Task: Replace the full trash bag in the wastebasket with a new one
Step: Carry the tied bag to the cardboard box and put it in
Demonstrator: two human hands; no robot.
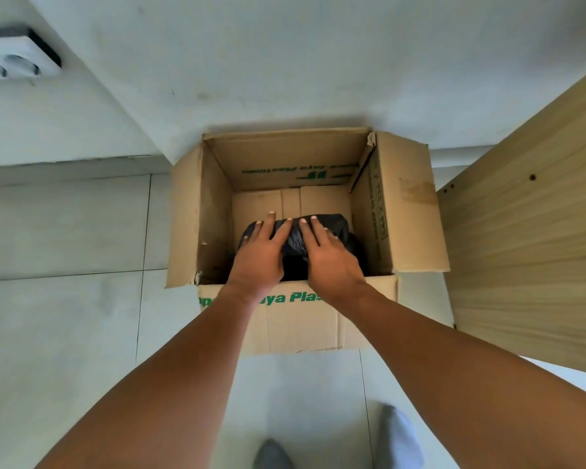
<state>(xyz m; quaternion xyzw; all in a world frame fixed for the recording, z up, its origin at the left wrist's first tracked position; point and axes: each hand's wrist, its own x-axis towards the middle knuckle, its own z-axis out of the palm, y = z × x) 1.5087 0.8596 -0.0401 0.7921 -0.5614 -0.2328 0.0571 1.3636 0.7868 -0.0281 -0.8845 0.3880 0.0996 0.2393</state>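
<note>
Head view: pale tiled floor (pixel 65 333), white wall (pixel 251 62), open brown cardboard box (pixel 403 204); left hand (pixel 257 255) and right hand (pixel 329 255) press flat-fingered on a crumpled black plastic bag (pixel 295 238).

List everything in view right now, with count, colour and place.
box: 1, brown cardboard with green print, open, on the floor against the wall
bag: 1, black, inside the box, under both hands
floor: pale grey tiles
wall: white, behind the box
outlet: 1, white double socket, upper left
panel: 1, light wood, right of the box
left hand: 1, fingers straight, on the bag
right hand: 1, fingers straight, on the bag
feet: 2, grey, bottom edge
</note>
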